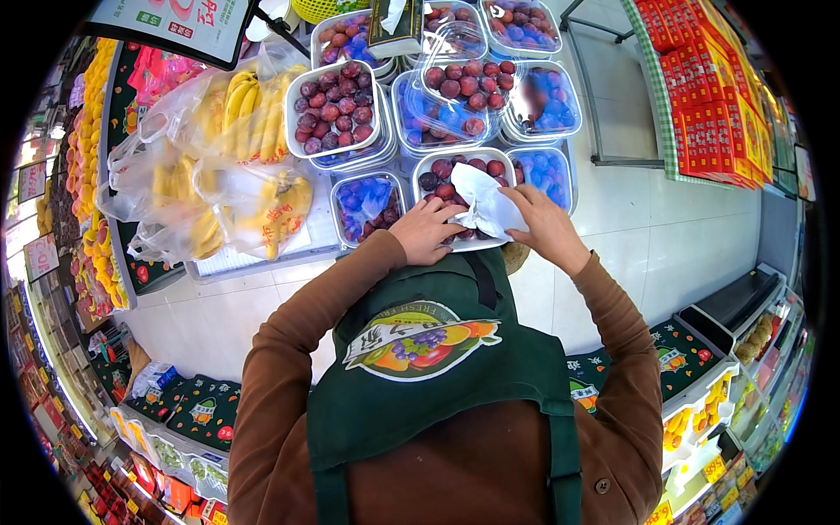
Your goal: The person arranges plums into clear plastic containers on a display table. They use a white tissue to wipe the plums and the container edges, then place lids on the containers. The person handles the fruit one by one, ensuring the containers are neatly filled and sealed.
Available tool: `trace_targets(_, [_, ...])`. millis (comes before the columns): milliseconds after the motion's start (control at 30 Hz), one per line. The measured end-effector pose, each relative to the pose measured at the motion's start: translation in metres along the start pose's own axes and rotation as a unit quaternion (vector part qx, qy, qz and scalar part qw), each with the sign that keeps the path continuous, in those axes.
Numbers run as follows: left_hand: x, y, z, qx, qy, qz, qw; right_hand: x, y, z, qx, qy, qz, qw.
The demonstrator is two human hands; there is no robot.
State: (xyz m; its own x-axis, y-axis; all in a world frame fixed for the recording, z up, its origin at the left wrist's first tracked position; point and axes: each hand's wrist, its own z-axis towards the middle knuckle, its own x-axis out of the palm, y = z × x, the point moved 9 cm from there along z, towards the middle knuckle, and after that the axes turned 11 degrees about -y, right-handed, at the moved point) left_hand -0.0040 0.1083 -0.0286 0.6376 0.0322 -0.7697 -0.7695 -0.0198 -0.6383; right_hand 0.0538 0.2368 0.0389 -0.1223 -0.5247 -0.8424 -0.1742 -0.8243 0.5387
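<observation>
A clear plastic tray of dark red plums (442,179) stands right in front of me, at the near edge of the stand. My left hand (427,231) reaches over its near left side, fingers bent among the plums; what they close on, if anything, is hidden. My right hand (544,226) pinches a crumpled white tissue (484,199) that spreads over the tray's right part and meets my left fingertips. Just left of this tray is a smaller tray with blue wrapping (366,201) and plums. Another blue-wrapped tray (544,171) sits to its right.
Stacked plum trays (337,109) fill the stand beyond. Bagged bananas (236,162) lie to the left. A black tissue box (395,31) rests on the far trays, and a sign (188,26) leans in at upper left. Red boxes (709,105) are piled at right.
</observation>
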Motion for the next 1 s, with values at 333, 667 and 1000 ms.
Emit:
trace_targets(333, [0.000,0.000,-0.002,0.001,0.002,0.006,1.000,0.060,0.024,-0.010,-0.134,0.004,0.025,0.991])
trace_targets(667, [-0.001,-0.004,-0.002,0.015,-0.002,-0.001,1.000,0.101,0.035,-0.020,-0.233,0.053,-0.271,0.932])
trace_targets(1000, [-0.004,-0.011,0.002,0.041,0.031,0.031,0.998,0.033,-0.015,-0.002,-0.024,0.025,0.011,0.999])
